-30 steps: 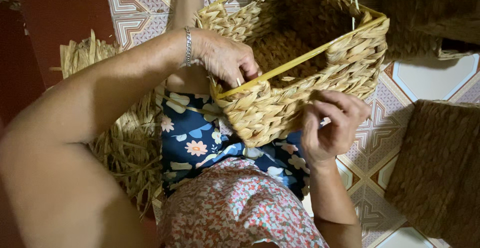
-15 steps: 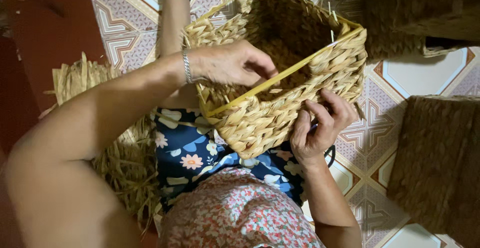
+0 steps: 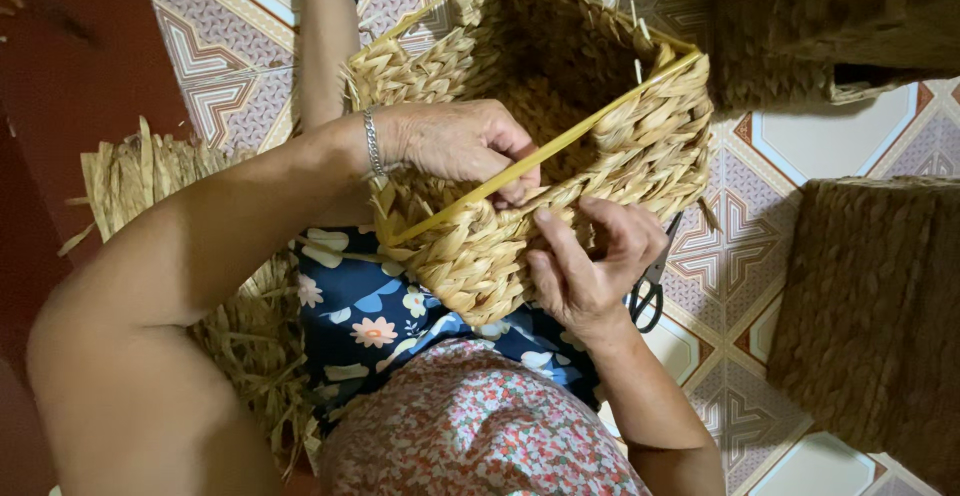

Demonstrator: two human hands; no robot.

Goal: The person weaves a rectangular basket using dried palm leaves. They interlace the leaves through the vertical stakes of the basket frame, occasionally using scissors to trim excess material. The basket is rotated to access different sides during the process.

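On the lap, a tan woven rectangular basket (image 3: 600, 146) with yellow rim frame lies tilted, mouth open. Left hand (image 3: 465, 146) fingers curl over its near rim; right hand (image 3: 590, 261) fingers pinch the outer weave.

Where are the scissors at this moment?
In the head view the scissors lie on the patterned tiled floor, right of centre, mostly hidden behind the right hand and just below the woven basket, with only the dark handles showing.
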